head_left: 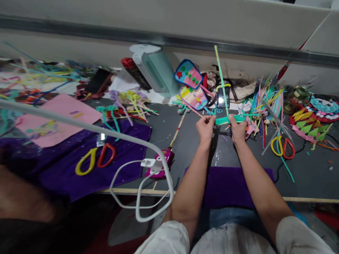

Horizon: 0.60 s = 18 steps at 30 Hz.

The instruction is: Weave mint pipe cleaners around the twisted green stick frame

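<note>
Both hands are raised over the middle of the grey table (190, 141), one at each end of a bundle of green pipe cleaners (221, 121). My left hand (206, 127) pinches the left end between thumb and fingers. The right end is gripped by my right hand (237, 127), with some green strands sticking out past it. A long pale green and yellow pipe-cleaner stem (220, 70) rises from the bundle, crossed partway up by a short yellow piece (223, 86). Behind it lies a phone (222, 98). A purple cloth (227, 183) hangs over the table edge below my wrists.
Scissors with yellow and red handles lie on the right (283, 146), and another pair (95, 158) on the left purple cloth. A white cable loops over a magenta power strip (161, 164). A pale green kettle (156, 70) stands behind. Another person's arm (23, 194) shows at left.
</note>
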Each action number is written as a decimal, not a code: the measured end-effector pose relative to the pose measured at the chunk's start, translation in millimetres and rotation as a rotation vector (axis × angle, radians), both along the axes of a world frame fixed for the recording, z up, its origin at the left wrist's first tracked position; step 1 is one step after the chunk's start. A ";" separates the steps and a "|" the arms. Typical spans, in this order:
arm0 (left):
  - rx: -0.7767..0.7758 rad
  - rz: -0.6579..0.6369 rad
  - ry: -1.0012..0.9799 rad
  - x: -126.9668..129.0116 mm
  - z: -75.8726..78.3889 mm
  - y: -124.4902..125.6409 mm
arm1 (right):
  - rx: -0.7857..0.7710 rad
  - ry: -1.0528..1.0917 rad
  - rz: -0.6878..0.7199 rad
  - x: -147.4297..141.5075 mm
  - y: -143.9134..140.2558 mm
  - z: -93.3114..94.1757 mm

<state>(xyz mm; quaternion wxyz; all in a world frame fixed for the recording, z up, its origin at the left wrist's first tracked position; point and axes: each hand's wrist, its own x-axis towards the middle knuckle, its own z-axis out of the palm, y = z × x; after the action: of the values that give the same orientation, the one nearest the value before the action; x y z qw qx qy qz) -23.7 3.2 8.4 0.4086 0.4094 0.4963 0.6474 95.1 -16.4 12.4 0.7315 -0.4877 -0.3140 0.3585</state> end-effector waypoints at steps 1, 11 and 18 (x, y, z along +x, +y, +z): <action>0.003 0.008 0.025 -0.1 0.9 -0.4 | 0.003 -0.004 0.001 0.0 -0.3 0.3; -0.040 0.004 0.089 0.2 2.3 -0.7 | -0.002 0.025 0.016 -1.1 0.7 -1.1; -0.163 -0.080 -0.176 0.2 -0.7 1.3 | -0.041 0.104 0.033 -3.4 1.4 0.7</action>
<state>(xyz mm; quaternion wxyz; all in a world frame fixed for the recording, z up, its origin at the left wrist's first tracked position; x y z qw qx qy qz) -23.4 4.4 7.7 0.5082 0.3360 0.4927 0.6214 91.7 -15.0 13.0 0.7307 -0.4778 -0.2762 0.4018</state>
